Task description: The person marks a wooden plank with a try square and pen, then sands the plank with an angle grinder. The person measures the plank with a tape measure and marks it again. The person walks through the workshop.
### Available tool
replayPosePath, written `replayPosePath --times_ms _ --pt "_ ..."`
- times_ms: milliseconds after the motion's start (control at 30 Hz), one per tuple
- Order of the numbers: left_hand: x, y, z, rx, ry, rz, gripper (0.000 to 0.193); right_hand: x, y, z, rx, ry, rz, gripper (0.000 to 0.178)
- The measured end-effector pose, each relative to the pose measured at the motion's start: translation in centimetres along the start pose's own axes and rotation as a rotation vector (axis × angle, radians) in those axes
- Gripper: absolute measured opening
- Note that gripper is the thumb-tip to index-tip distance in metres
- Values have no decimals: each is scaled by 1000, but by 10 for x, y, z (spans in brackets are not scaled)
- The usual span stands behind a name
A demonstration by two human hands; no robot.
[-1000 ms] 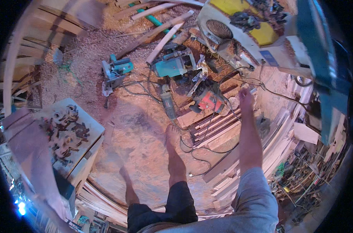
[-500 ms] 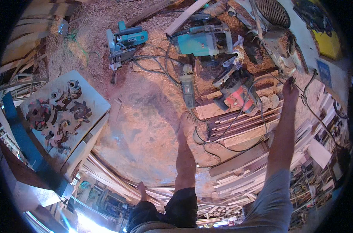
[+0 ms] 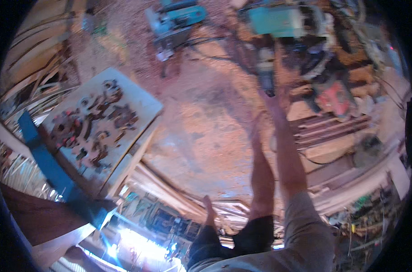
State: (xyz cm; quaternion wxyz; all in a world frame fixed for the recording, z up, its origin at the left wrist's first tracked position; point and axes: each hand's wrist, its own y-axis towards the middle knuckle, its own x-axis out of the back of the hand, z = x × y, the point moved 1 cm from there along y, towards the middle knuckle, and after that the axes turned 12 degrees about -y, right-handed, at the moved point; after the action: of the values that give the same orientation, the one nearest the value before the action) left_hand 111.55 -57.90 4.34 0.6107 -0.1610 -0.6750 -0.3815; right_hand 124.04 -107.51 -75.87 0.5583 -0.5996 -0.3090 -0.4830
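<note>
My right hand (image 3: 273, 98) reaches forward to the rear end of an angle grinder (image 3: 266, 72) lying on the floor. Motion blurs the hand, but its thumb and fingers look spread to either side of the grinder's dark tail, not closed round it. My bare right foot is close below the hand. Beyond the grinder lies a large teal power tool (image 3: 276, 21), and to the right a red power tool (image 3: 335, 99). My left hand is out of view.
A teal circular saw (image 3: 176, 20) lies ahead on sawdust. On the left, a pale tabletop (image 3: 144, 102) bears several toothed cutter heads (image 3: 124, 117), beside a blue metal beam (image 3: 47, 158). Stacked wooden strips (image 3: 332, 131) and cords lie to the right.
My right hand has left the cord at the far right and come across to the angle grinder's rear end. The view has shifted, so the tools stand higher and further right. The grinder seems unmoved.
</note>
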Motion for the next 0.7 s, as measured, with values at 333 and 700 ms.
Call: replayPosePath --times_ms 333,700 --pt "10 14 40 -77 -152 -67 48 -28 -6 -6 18 245 278 36" --pt "-41 50 60 -185 -177 -150 49 70 -51 36 -16 -97 268 71"
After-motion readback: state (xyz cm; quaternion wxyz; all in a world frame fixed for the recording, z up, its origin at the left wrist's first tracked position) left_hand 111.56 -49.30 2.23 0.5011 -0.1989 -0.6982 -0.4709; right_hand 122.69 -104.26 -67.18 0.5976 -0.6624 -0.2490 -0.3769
